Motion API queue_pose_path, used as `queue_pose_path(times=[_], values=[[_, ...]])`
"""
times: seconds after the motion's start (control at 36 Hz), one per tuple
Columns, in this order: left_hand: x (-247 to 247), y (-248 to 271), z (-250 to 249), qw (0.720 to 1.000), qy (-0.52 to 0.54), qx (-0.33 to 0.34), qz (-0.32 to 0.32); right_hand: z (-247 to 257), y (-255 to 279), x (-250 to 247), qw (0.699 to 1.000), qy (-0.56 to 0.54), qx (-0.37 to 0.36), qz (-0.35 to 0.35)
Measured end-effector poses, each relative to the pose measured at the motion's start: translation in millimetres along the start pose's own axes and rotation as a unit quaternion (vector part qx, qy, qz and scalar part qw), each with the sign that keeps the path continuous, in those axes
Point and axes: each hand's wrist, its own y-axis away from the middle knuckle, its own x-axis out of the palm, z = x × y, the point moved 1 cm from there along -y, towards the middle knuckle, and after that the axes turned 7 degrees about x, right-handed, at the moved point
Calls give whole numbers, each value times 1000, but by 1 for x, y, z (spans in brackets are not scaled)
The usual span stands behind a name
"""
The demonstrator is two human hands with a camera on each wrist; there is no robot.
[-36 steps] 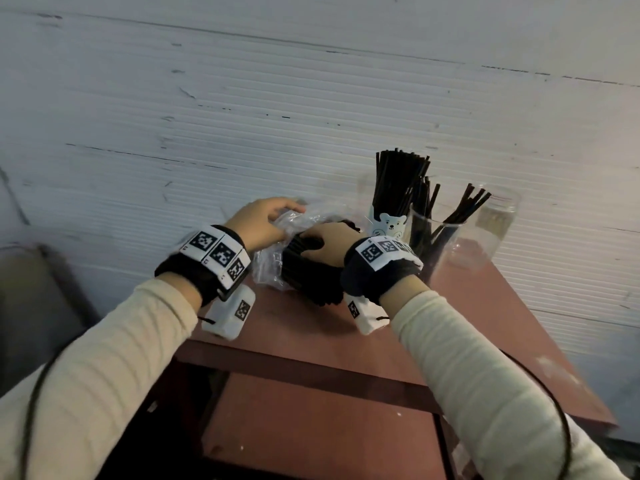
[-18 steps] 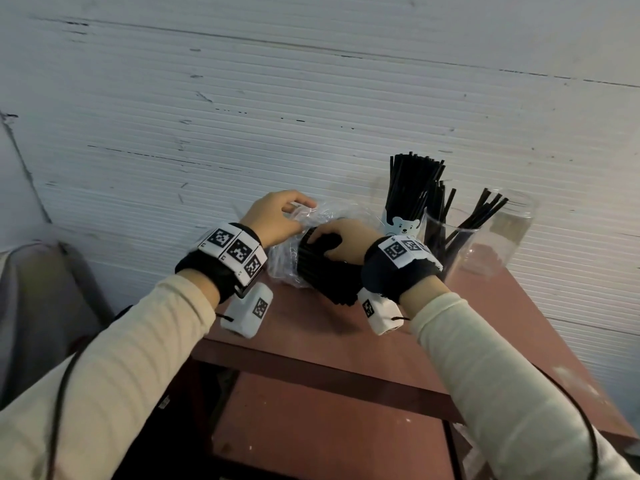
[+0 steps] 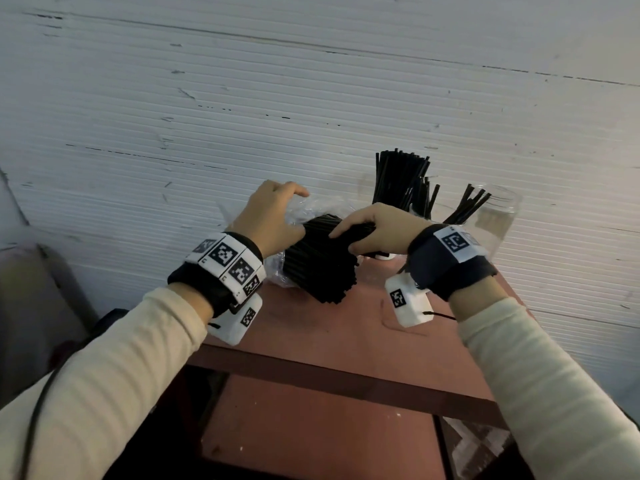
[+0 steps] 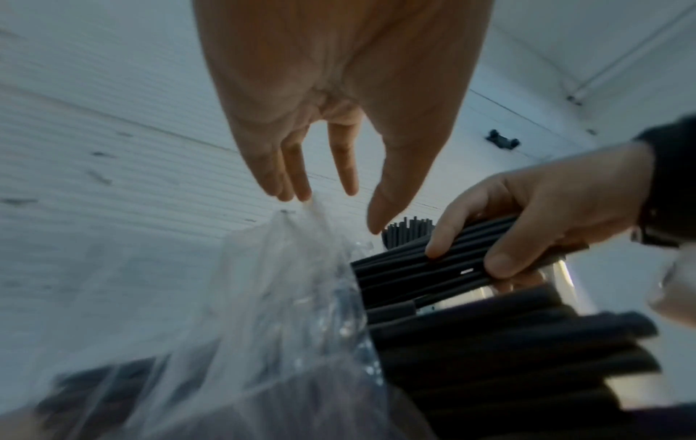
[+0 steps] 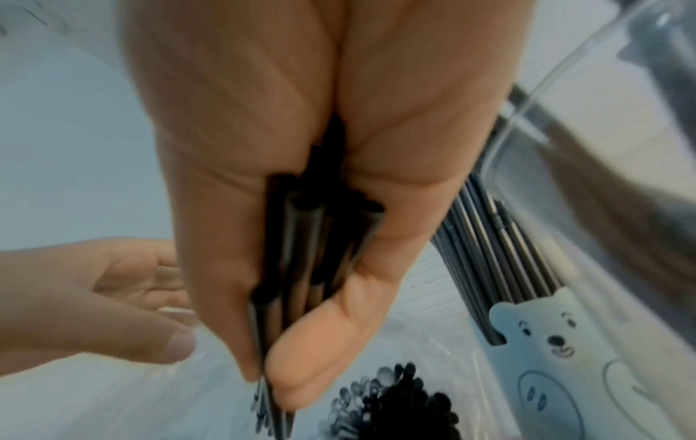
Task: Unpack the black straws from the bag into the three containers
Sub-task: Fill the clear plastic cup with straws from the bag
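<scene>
A thick bundle of black straws (image 3: 320,268) lies half out of a clear plastic bag (image 3: 313,207) on the red-brown table (image 3: 346,337). My left hand (image 3: 298,213) arches over the bag, fingers relaxed, fingertips (image 4: 301,193) just at the plastic (image 4: 286,297). My right hand (image 3: 346,241) grips a handful of straws (image 4: 421,268) at the bundle's top, thumb under, fingers over (image 5: 267,384). Behind stand a bear-print cup (image 5: 557,357) full of straws (image 3: 398,176), a clear glass (image 3: 427,202) with some straws, and a clear jar (image 3: 495,220) with several.
The three containers stand against the white ribbed wall (image 3: 242,116) at the table's back right. A lower red-brown shelf (image 3: 311,427) shows under the table's front edge. A grey object (image 3: 34,306) stands to the left of the table.
My right hand has moved from on top of the bundle to gripping a handful of straws, drawn up and right. My left hand has loosened from the bag.
</scene>
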Motion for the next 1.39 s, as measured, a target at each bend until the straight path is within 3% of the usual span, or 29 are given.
queue_pose_path(times=[0.08, 0.22, 0.28, 0.42, 0.5, 0.64, 0.75, 0.86, 0.97, 1.03, 1.22, 1.39], values=[[6, 0, -20, 996, -42, 77, 16, -2, 14, -9, 1000, 2, 0, 10], [28, -15, -46, 972, -81, 142, 169, 4, 39, -21, 999, 26, -17, 13], [35, -18, -55, 966, -84, 158, 188, 7, 49, -25, 999, 31, -19, 6], [42, -25, -69, 979, -51, 137, 140, 11, 76, -42, 998, 22, -31, -54], [45, -25, -75, 986, 31, 120, 112, 14, 90, -59, 986, -12, -47, -157], [50, -20, -103, 974, 185, 106, 70, 25, 95, -74, 932, -77, -113, -336], [59, -16, -122, 949, 302, 64, 68, 33, 90, -70, 898, -86, -182, -390], [79, -6, -121, 916, 385, 19, 107, 30, 80, -57, 901, -43, -183, -390], [95, 7, -111, 892, 419, -16, 170, 12, 71, -36, 953, 43, -129, -272], [99, 10, -105, 887, 426, -40, 174, 5, 68, -27, 959, 52, -129, -249], [104, 13, -100, 879, 418, -52, 224, 3, 64, -16, 941, 7, -153, -301], [107, 13, -97, 889, 406, -67, 199, 4, 65, -14, 921, -40, -158, -354]])
